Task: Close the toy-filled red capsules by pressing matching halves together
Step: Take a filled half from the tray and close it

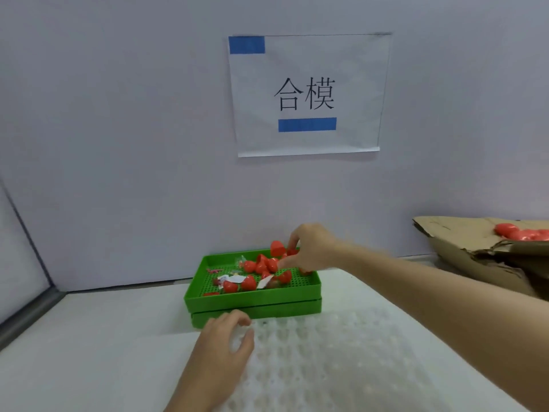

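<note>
Head view: right hand is reaching into the green tray, fingers curling among loose red capsule halves; whether it is pinching one is unclear. Left hand is resting open, fingers relaxed, beside the tray. Picking one toy-filled half cleanly is probably best.

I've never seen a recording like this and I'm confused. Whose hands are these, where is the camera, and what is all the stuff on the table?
There is no machine here: a person wears one camera on the head, looking forward and down at their own bare hands. The right hand reaches into a green tray of red capsule halves, small toys and paper slips; its fingers are among the halves at the far side, but whether they grip one is unclear. The left hand rests relaxed on a white bubbly sheet, holding nothing. A torn cardboard box on the right holds more red pieces. A paper sign hangs on the wall.
</note>
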`<state>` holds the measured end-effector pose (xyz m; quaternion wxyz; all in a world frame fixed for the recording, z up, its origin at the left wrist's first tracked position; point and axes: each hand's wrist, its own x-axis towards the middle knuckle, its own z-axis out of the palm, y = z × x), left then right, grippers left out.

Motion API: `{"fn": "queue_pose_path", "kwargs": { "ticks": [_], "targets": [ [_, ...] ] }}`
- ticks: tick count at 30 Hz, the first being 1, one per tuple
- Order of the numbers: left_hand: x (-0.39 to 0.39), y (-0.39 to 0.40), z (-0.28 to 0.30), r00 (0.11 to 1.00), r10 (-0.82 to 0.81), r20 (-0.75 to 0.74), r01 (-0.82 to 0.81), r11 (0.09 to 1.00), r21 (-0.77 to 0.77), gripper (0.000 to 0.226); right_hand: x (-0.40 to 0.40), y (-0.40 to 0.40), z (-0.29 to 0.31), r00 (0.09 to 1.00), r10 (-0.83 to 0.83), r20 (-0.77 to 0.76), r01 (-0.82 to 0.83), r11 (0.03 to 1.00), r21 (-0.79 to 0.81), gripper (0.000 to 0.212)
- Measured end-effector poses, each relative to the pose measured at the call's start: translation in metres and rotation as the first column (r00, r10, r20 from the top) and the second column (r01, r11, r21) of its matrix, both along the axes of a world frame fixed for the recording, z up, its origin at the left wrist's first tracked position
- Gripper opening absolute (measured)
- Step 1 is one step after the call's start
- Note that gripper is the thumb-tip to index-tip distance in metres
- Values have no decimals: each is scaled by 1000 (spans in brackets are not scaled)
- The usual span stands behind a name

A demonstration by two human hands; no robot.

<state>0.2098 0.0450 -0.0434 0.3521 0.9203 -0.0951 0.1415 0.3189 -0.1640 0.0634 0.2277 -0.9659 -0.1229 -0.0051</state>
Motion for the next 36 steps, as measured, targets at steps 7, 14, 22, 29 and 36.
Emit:
{"fn": "queue_pose_path", "kwargs": {
  "ticks": [7, 14, 22, 29, 36],
  "targets": [
    [0, 3, 1, 1000, -1, 8, 1, 1000, -5, 6, 20, 5, -9, 997, -69, -18, 69, 997, 15, 55],
    [-1, 7, 1, 1000, 6, 0, -6, 1000, 3, 6, 8, -65, 25, 982, -143, 126, 135, 988, 74, 33],
    [0, 2, 4, 999, 21, -38, -20, 999, 37, 13, -27, -264, 64, 883, -462, 82, 465, 885, -17, 23],
    [0, -4, 4, 998, 42, -53, -41, 999, 10, 45, -52, -362, 38, 832, -555, -7, 531, 798, -285, 27],
    [2, -8, 6, 999, 46, 25, -48, 997, 68, 73, -31, -361, 30, 895, -445, 8, 420, 839, -346, 30]
  ]
}}
